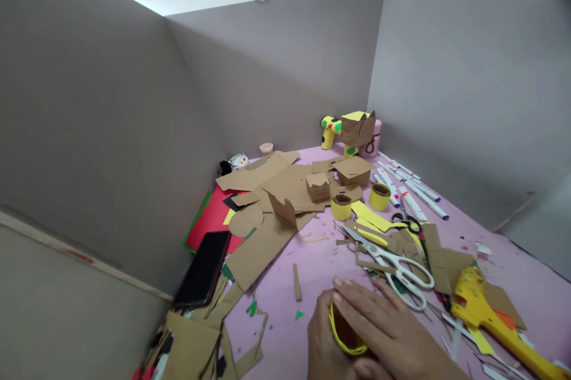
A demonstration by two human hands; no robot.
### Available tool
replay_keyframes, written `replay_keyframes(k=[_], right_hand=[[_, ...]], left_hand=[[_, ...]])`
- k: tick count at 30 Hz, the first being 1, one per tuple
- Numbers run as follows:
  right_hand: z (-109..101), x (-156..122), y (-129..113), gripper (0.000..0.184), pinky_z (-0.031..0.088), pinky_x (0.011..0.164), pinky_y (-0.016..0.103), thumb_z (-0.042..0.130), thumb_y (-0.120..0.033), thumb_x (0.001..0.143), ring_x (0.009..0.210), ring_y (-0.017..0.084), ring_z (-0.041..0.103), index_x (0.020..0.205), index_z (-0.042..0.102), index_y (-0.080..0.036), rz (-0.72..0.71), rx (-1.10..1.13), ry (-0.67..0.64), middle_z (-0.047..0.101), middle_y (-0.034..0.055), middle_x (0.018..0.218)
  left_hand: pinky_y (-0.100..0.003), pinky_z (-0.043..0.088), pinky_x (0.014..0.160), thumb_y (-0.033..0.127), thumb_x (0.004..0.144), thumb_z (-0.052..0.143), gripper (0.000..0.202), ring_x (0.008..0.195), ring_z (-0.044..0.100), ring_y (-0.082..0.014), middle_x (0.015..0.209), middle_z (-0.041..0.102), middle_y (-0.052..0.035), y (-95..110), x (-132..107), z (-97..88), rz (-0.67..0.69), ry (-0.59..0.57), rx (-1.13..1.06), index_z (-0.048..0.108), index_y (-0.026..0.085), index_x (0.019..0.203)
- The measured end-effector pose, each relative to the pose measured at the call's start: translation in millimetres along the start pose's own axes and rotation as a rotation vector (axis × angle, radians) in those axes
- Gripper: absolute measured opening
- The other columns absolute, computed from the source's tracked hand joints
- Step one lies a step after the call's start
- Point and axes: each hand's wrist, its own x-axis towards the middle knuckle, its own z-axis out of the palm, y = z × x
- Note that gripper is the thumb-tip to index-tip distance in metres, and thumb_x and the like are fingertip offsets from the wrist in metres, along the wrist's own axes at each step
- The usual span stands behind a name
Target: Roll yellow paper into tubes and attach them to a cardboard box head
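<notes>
Yellow-rimmed, brown-lined hollow ring (347, 332) — one, held between two bare hands

Location: near edge of the pink tabletop (285, 341), open end showing between the hands; whether its base touches the surface cannot be told.

Left hand (319, 332): curled around the ring's left side.

Right hand (386, 326): fingers straight and side by side, laid across the ring's far and right sides, pressing it against the left hand.

Just beyond the right hand: one pair of white-handled metal scissors (382, 256), lying among brown cardboard scraps.

To the right: one yellow plastic glue gun (485, 316), on its side.

Farther back: two short yellow rings with brown insides — one to the left (341, 211), one to the right (379, 203), apart; beside the latter, several white-barrelled marker pens (413, 204).

Left side: one black rectangular phone (203, 270), lying partly on a red sheet (209, 219).
</notes>
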Motion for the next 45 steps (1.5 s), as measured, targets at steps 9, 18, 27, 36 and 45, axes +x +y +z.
replay_keyframes(k=[9, 18, 27, 36, 45], right_hand=[[16.4, -14.4, -11.4, 0.102, 0.037, 0.102, 0.046, 0.066, -0.052, 0.072, 0.131, 0.035, 0.038, 0.148, 0.008, -0.018, 0.617, 0.595, -0.029, 0.035, 0.0165, 0.147], [33.8, 6.0, -22.3, 0.073, 0.049, 0.071, 0.030, 0.067, -0.034, 0.061, 0.084, 0.023, 0.062, 0.130, 0.045, -0.021, 0.899, 1.228, -0.198, 0.067, 0.0059, 0.102], [17.5, 16.2, -18.9, 0.078, 0.045, 0.075, 0.029, 0.078, -0.038, 0.048, 0.081, 0.020, 0.056, 0.120, 0.056, -0.020, 0.871, 1.623, -0.285, 0.063, 0.0021, 0.095], [16.7, 10.8, -8.7, 0.060, 0.039, 0.057, 0.022, 0.076, -0.033, 0.049, 0.062, 0.012, 0.046, 0.106, 0.062, -0.019, 0.862, 1.524, -0.360, 0.056, -0.0027, 0.073], [13.3, 16.0, -8.4, 0.064, 0.043, 0.073, 0.024, 0.077, -0.030, 0.055, 0.086, 0.018, 0.058, 0.115, 0.058, -0.019, 0.817, 1.781, -0.306, 0.064, 0.0010, 0.091]], left_hand=[[-0.026, 0.047, 0.057, 0.036, 0.062, 0.075, 0.043, 0.063, 0.060, -0.0175, 0.075, 0.065, -0.0030, 6.3, 8.9, -4.1, -0.295, 0.088, -0.297, 0.055, 0.019, 0.096], [-0.024, 0.050, 0.064, 0.032, 0.058, 0.083, 0.056, 0.075, 0.066, -0.0180, 0.089, 0.069, -0.0042, 16.4, 24.8, -10.2, -0.416, 0.110, -0.606, 0.050, 0.023, 0.104], [-0.022, 0.047, 0.053, 0.048, 0.064, 0.075, 0.037, 0.059, 0.065, -0.0147, 0.070, 0.068, -0.0011, 11.7, 44.3, -18.2, -0.509, 0.087, -0.707, 0.055, 0.016, 0.063], [-0.026, 0.047, 0.058, 0.057, 0.069, 0.065, 0.045, 0.067, 0.064, -0.0207, 0.076, 0.072, -0.0101, -1.5, 50.3, -40.6, -0.263, -0.108, -0.254, 0.068, 0.013, 0.065], [-0.038, 0.050, 0.074, 0.062, 0.045, 0.078, 0.101, 0.105, 0.059, -0.0327, 0.134, 0.050, -0.0150, 2.0, 35.6, -31.9, -0.329, -0.220, -0.682, 0.038, 0.034, 0.134]])
